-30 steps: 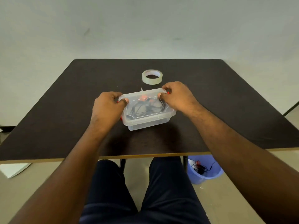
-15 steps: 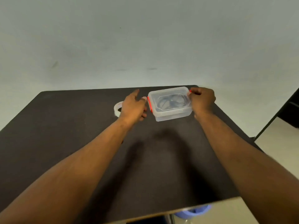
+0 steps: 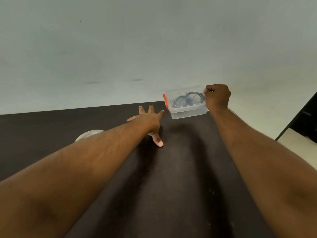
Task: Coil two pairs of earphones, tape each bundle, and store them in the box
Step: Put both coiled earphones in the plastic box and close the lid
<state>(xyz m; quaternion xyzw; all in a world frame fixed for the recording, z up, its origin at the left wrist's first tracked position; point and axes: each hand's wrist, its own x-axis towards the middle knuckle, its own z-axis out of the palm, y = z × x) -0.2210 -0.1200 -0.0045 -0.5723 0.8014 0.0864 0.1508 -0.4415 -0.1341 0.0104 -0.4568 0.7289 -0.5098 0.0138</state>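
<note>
A clear plastic box (image 3: 187,110) with a lid on and an orange clip at its left end stands at the far right corner of the dark table (image 3: 171,177). Dark coiled earphones (image 3: 185,99) show through the lid. My right hand (image 3: 217,97) is closed on the box's right end. My left hand (image 3: 149,121) lies flat on the table just left of the box, fingers spread, holding nothing. A roll of clear tape (image 3: 87,134) lies further left, half hidden behind my left forearm.
A pale wall rises right behind the table's far edge. A dark object (image 3: 307,115) stands beyond the table at the right edge of the view, with light floor below it.
The box has gone from near me to the table's far right corner. My left hand let go of it and now rests flat on the table. The view tilted upward.
</note>
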